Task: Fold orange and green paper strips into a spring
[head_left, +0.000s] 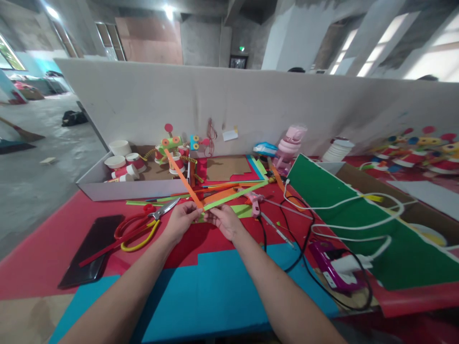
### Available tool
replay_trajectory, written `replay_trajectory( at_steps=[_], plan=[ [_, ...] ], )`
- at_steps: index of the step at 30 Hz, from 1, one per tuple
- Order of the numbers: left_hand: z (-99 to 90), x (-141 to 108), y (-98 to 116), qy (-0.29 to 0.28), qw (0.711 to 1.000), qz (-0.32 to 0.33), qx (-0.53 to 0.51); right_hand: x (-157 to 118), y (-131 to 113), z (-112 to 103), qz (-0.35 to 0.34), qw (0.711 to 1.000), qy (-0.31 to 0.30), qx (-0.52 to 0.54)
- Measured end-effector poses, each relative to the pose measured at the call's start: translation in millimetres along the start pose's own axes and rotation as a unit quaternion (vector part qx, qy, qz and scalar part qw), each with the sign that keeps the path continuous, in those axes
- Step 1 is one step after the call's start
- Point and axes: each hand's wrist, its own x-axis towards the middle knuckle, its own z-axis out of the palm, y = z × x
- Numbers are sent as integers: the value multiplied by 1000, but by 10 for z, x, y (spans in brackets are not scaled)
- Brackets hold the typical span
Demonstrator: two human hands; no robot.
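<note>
My left hand (186,217) and my right hand (223,220) meet above the red table covering, fingertips pinched close together. Between them they hold two paper strips that cross at one end. The orange paper strip (182,179) slants up and left from my left fingertips. From my right fingertips the green paper strip (236,194) runs up and right. Scissors (154,217) with red and yellow handles lie left of my left hand. A pink glue gun (254,199) rests just beyond my right hand. Whether the strip ends are joined is hidden by my fingers.
A black phone (91,251) lies at left under a red strip. Behind it stands a white box (118,190) with paper cups (125,172). At right are a purple power strip (335,267), loose cables and a green-sided box (355,229). A white partition (247,100) rises behind.
</note>
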Motion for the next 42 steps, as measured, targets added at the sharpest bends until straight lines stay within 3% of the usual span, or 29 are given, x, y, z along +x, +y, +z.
replay_trajectory(
  at_steps=[25,30,39,42],
  plan=[
    [-8,17,-53,19,999,-23,12,-28,-3,25,11,999,-2,-44],
    [5,7,-33,16,999,-28,-1,3,34,0,-22,997,-15,-79],
    [-74,63,-128,8,999,-10,33,-6,33,-8,-21,994,22,-107],
    [-54,45,-100,2,1000,-13,1,12,35,-9,-40,992,36,-115]
  ],
)
